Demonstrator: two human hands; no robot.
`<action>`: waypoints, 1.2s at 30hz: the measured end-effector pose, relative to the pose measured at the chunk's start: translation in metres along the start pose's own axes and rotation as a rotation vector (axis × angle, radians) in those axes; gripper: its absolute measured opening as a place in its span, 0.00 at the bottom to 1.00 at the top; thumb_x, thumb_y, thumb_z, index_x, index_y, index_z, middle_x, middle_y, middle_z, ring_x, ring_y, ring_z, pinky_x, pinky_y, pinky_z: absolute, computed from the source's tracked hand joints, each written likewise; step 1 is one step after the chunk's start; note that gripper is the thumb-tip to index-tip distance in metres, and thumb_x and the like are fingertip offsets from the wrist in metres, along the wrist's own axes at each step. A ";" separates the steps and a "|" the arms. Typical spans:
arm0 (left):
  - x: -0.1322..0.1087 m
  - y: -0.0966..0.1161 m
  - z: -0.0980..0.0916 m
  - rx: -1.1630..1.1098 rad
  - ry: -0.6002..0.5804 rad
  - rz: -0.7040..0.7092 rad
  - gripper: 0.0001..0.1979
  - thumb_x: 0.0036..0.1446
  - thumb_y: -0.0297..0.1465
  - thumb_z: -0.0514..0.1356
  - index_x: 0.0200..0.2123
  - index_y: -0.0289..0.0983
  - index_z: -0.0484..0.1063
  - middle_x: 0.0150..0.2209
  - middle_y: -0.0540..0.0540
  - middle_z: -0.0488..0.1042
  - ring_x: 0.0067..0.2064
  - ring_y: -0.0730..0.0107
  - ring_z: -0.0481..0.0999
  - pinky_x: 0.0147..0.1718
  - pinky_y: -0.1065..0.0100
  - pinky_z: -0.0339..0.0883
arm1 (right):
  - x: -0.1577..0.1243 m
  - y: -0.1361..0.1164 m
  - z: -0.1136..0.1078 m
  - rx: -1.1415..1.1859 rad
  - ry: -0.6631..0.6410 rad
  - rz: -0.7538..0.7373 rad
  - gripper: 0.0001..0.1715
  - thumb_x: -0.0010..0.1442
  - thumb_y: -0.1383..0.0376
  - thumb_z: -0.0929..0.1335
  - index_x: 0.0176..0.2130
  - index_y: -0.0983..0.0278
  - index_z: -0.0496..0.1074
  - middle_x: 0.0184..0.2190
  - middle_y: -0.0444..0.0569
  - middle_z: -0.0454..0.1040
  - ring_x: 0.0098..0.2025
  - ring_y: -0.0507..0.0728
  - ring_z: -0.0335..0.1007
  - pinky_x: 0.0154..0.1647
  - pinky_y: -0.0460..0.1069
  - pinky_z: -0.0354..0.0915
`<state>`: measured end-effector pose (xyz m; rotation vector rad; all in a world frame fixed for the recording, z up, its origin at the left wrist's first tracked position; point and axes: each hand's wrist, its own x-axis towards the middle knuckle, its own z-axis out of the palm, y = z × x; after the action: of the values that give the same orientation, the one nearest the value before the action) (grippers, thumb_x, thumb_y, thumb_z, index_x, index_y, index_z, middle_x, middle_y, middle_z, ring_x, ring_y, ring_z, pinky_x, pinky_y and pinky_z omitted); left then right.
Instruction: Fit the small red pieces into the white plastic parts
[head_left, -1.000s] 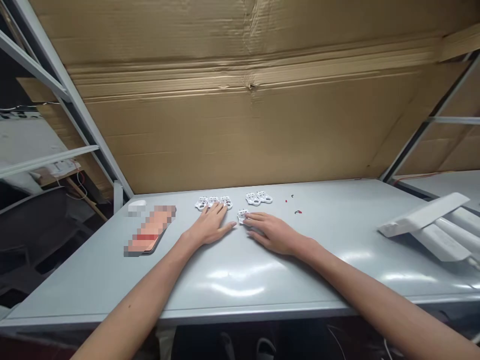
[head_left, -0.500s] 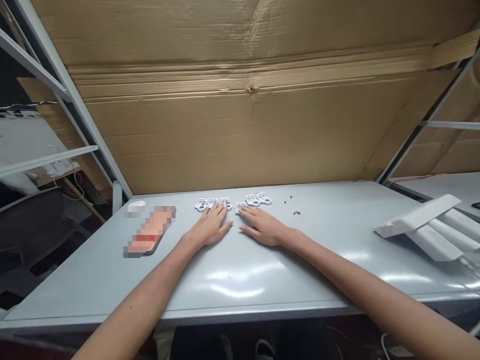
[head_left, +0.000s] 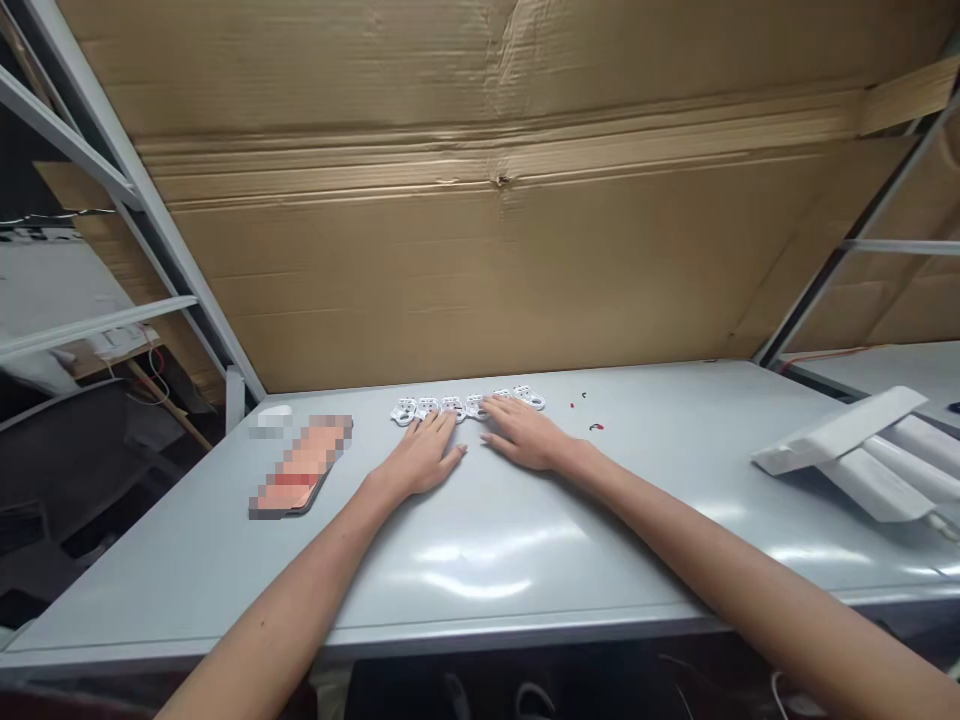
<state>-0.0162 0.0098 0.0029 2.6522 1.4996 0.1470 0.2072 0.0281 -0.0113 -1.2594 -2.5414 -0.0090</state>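
On the grey table top (head_left: 480, 560) a row of several small white perforated plastic parts (head_left: 454, 407) lies flat near the far side. My left hand (head_left: 420, 455) rests palm down with its fingers spread, and its fingertips reach the parts at the left of the row. My right hand (head_left: 525, 435) lies flat too, its fingers over the right end of the row. One white part (head_left: 475, 406) sits just beyond its fingertips. Neither hand lifts anything.
A pixelated pink and red flat object (head_left: 300, 470) and a small white round item (head_left: 274, 411) lie to the left. Tiny red and dark bits (head_left: 596, 427) are right of the row. White long boxes (head_left: 855, 450) are stacked at the right, with a cardboard sheet (head_left: 450, 260) behind.
The single white part has slid forward and left into line with the row. My right hand has moved away from me with it, and my left hand has barely shifted.
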 end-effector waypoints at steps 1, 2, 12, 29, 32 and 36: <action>0.000 0.000 0.000 0.002 0.000 0.001 0.32 0.68 0.43 0.43 0.69 0.32 0.49 0.70 0.38 0.47 0.71 0.51 0.43 0.67 0.51 0.41 | -0.004 0.004 -0.001 -0.005 0.003 0.018 0.35 0.68 0.53 0.56 0.66 0.70 0.57 0.67 0.62 0.58 0.68 0.67 0.51 0.68 0.62 0.50; 0.001 0.000 0.000 0.007 0.000 0.001 0.32 0.68 0.43 0.43 0.69 0.32 0.49 0.70 0.38 0.47 0.71 0.52 0.43 0.67 0.51 0.41 | -0.009 0.009 -0.002 -0.008 0.002 0.036 0.35 0.68 0.52 0.56 0.66 0.69 0.57 0.67 0.62 0.58 0.68 0.68 0.51 0.67 0.63 0.50; 0.001 -0.005 0.007 0.026 0.124 0.093 0.28 0.68 0.43 0.47 0.66 0.36 0.55 0.69 0.36 0.53 0.70 0.51 0.50 0.66 0.48 0.45 | -0.048 0.009 -0.029 0.152 0.091 -0.033 0.21 0.67 0.58 0.60 0.54 0.62 0.71 0.50 0.58 0.76 0.53 0.66 0.70 0.55 0.62 0.64; -0.003 0.007 0.004 0.020 0.208 0.275 0.23 0.61 0.30 0.52 0.60 0.38 0.65 0.64 0.37 0.61 0.65 0.52 0.59 0.62 0.52 0.57 | -0.040 -0.003 -0.024 0.224 0.054 -0.125 0.26 0.68 0.53 0.61 0.59 0.61 0.68 0.51 0.57 0.74 0.55 0.65 0.67 0.57 0.62 0.63; -0.004 0.011 0.002 -0.014 0.203 0.296 0.24 0.59 0.26 0.51 0.59 0.38 0.65 0.64 0.38 0.62 0.65 0.52 0.60 0.62 0.51 0.57 | -0.038 -0.005 -0.023 0.236 0.071 -0.131 0.26 0.68 0.54 0.60 0.60 0.61 0.68 0.50 0.58 0.74 0.52 0.64 0.68 0.54 0.59 0.65; -0.007 0.019 -0.002 -0.016 0.196 0.288 0.22 0.61 0.26 0.48 0.58 0.36 0.66 0.63 0.36 0.63 0.66 0.52 0.59 0.63 0.50 0.56 | -0.041 0.026 -0.029 0.149 0.192 0.176 0.22 0.67 0.58 0.61 0.54 0.63 0.72 0.53 0.58 0.72 0.55 0.65 0.67 0.55 0.59 0.64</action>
<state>-0.0037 -0.0054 0.0074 2.8984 1.1430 0.4483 0.2582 0.0086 0.0017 -1.3490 -2.2196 0.0919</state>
